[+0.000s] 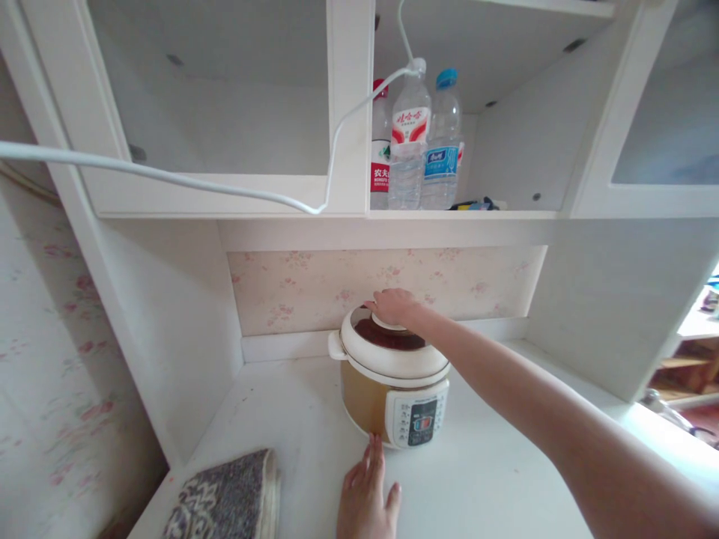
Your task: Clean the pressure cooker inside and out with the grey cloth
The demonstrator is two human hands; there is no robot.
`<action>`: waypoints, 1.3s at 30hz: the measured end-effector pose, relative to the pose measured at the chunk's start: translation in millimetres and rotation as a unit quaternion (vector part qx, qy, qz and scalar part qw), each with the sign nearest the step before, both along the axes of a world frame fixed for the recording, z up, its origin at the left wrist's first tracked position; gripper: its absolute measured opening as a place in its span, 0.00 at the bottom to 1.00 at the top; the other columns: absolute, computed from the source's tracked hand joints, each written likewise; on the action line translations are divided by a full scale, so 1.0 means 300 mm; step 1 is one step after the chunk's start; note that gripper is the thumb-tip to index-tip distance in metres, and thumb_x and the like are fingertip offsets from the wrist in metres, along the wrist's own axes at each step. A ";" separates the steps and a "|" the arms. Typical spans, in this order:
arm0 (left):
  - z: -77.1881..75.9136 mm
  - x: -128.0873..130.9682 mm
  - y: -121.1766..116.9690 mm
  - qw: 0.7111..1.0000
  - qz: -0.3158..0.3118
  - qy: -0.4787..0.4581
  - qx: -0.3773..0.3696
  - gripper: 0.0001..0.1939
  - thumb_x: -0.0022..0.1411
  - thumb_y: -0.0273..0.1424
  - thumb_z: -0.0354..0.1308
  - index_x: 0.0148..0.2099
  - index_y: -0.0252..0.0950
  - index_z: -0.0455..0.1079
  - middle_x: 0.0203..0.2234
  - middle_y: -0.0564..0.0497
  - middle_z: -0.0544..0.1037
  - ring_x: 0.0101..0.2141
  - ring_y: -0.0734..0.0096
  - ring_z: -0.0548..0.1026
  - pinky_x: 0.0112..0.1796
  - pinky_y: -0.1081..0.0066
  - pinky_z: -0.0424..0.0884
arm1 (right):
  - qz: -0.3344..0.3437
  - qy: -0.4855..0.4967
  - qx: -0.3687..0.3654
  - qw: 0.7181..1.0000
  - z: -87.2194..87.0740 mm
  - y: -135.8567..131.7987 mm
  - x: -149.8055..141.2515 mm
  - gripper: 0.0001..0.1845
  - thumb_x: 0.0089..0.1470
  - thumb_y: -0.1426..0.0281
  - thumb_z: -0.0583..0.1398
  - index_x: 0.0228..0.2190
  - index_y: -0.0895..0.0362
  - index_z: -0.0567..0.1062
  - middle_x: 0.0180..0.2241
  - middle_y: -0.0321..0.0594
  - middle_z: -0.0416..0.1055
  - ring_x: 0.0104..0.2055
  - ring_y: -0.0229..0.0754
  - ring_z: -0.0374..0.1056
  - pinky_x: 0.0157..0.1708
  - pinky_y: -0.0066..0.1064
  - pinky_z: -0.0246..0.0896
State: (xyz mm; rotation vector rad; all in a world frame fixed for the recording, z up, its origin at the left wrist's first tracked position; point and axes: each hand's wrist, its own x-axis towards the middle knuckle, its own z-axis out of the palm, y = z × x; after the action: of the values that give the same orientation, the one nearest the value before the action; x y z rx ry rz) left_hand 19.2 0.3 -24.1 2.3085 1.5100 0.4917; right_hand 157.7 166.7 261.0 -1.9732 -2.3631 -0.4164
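Observation:
A white and gold electric pressure cooker stands on the white counter, its control panel facing forward and to the right. My right hand reaches over the top and is closed on the handle of the brown and white lid; the handle is mostly covered by the hand. Down at the front, my left hand has its fingers stretched out, with the fingertips at the cooker's lower edge. Nothing is held in it. The lid sits on the cooker's body.
A folded grey patterned cloth lies at the counter's front left. Overhead, several plastic bottles stand in an open cabinet section. A white cable hangs across the cabinet front. Side panels enclose the counter.

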 end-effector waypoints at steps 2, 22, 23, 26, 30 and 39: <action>-0.006 0.001 0.004 1.000 0.000 0.016 0.008 0.34 0.59 0.30 0.45 0.67 0.27 0.46 0.64 0.43 0.49 0.62 0.64 0.54 0.58 0.66 0.56 | -0.021 0.005 -0.007 1.000 0.008 0.000 -0.011 0.33 0.60 0.51 0.42 0.48 0.61 0.71 0.46 0.60 0.71 0.49 0.57 0.67 0.46 0.47 0.59; -0.213 -0.006 0.055 0.991 -0.032 0.014 0.132 0.41 0.58 0.29 0.50 0.69 0.39 0.36 0.64 0.46 0.47 0.61 0.61 0.57 0.55 0.63 0.62 | -0.016 0.005 -0.009 1.000 0.072 -0.063 0.068 0.34 0.48 0.39 0.48 0.48 0.43 0.71 0.48 0.44 0.71 0.48 0.56 0.67 0.41 0.44 0.61; -0.236 -0.008 0.065 0.989 -0.038 0.015 0.141 0.42 0.58 0.31 0.51 0.69 0.39 0.32 0.64 0.46 0.47 0.60 0.61 0.57 0.54 0.64 0.63 | -0.020 0.019 -0.004 1.000 0.071 -0.064 0.070 0.34 0.47 0.38 0.48 0.47 0.42 0.72 0.47 0.43 0.72 0.48 0.56 0.67 0.42 0.44 0.61; -0.278 -0.014 0.087 0.985 -0.040 0.016 0.169 0.46 0.59 0.33 0.52 0.67 0.40 0.22 0.64 0.45 0.46 0.60 0.60 0.58 0.53 0.64 0.65 | -0.026 0.053 0.011 0.998 0.065 -0.073 0.078 0.35 0.45 0.36 0.48 0.46 0.42 0.74 0.46 0.42 0.72 0.47 0.54 0.67 0.41 0.42 0.62; -0.275 -0.022 0.091 0.981 -0.047 0.023 0.188 0.49 0.58 0.33 0.53 0.66 0.40 0.18 0.64 0.44 0.47 0.59 0.61 0.61 0.51 0.65 0.66 | -0.033 0.069 0.051 0.996 0.069 -0.089 0.091 0.35 0.46 0.37 0.48 0.45 0.42 0.74 0.44 0.43 0.73 0.44 0.54 0.69 0.39 0.41 0.62; -0.140 -0.023 0.032 0.985 -0.042 0.045 0.163 0.43 0.59 0.27 0.48 0.69 0.35 0.25 0.64 0.40 0.49 0.60 0.61 0.59 0.54 0.62 0.63 | -0.103 0.134 0.085 0.982 0.206 -0.123 0.217 0.38 0.44 0.37 0.49 0.49 0.44 0.73 0.46 0.43 0.73 0.46 0.56 0.68 0.42 0.43 0.61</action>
State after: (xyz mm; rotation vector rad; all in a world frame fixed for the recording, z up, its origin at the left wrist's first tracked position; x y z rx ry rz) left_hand 12.5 9.9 -66.0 2.6637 1.4559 0.6618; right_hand 223.0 129.9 322.9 -2.0534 -1.9089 -0.3214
